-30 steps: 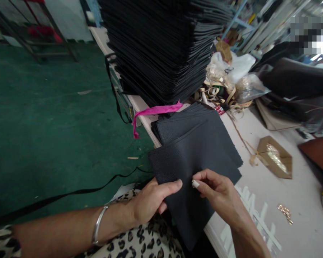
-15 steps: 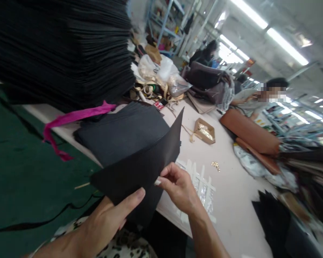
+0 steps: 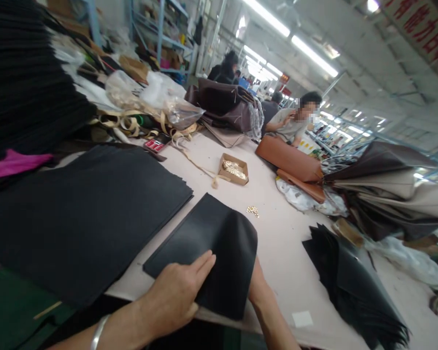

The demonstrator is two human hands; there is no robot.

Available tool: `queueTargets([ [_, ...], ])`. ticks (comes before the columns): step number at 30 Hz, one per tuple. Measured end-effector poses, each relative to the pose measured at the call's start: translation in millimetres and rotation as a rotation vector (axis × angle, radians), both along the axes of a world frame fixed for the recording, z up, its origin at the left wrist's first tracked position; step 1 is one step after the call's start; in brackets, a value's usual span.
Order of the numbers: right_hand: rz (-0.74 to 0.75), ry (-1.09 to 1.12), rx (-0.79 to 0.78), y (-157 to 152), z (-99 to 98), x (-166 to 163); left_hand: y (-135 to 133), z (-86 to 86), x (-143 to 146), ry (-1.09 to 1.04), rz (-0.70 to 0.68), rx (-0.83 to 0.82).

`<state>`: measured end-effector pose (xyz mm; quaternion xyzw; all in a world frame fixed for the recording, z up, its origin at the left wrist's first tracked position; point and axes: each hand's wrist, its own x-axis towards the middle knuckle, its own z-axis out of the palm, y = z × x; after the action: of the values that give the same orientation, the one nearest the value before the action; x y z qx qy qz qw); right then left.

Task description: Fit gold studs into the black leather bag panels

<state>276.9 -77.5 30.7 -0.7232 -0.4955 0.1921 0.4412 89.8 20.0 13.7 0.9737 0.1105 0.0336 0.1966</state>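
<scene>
Now away from the stack of black sheets [image 3: 83,214], the smooth, faintly glossy black leather-like panel [image 3: 224,233] lies across the desk's [image 3: 292,262] edge, its right side curling up. The left hand [image 3: 177,294] rests extended fingers on it, ungripped; the right hand's [image 3: 256,284] fingers are hidden behind, grip unclear. Shiny gold pieces [image 3: 253,211] lie beyond.

Smooth silvery bangle [image 3: 100,333], probably metal

Single head-worn cam, facing forward and down across the counter [image 3: 282,253]. Left hand [image 3: 177,294] and right hand [image 3: 256,282] close, bottom centre; shot slanted, ceiling lights [image 3: 314,56] far off at top.
</scene>
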Motion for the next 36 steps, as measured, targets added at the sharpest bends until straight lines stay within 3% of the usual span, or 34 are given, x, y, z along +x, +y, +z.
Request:
queueTargets([
  [2, 0.007, -0.221, -0.134, -12.3, -2.9, 25.1, -4.9, -10.0, 4.4, 0.065, -0.015, 0.002],
  [5, -0.176, -0.577, -0.357, -17.1, -0.8, 73.5, -5.3, -14.3, 5.3, 0.094, -0.032, -0.013],
  [7, -0.299, -0.639, -0.398, -7.9, 0.7, 103.6, -3.6, -14.1, 3.9, 0.099, -0.039, -0.036],
  [11, -0.236, -0.69, -0.473, 31.3, -1.7, 134.5, -2.3, -16.2, 0.8, 0.113, -0.031, -0.072],
  [17, -0.124, -0.812, -0.718, 78.4, -7.9, 132.4, -3.3, -23.4, -0.9, 0.086, -0.05, -0.079],
  [25, -0.213, -0.896, -0.949, 108.8, -3.7, 128.3, 0.3, -23.7, -4.4, -0.009, -0.113, -0.047],
  [30, -0.29, -0.921, -0.992, 117.4, -7.1, 123.4, 0.0, -22.6, -8.7, -0.099, -0.112, 0.015],
  [36, -0.383, -0.902, -0.921, 101.6, -15.3, 122.0, -0.1, -27.7, -10.6, -0.202, -0.118, 0.089],
])
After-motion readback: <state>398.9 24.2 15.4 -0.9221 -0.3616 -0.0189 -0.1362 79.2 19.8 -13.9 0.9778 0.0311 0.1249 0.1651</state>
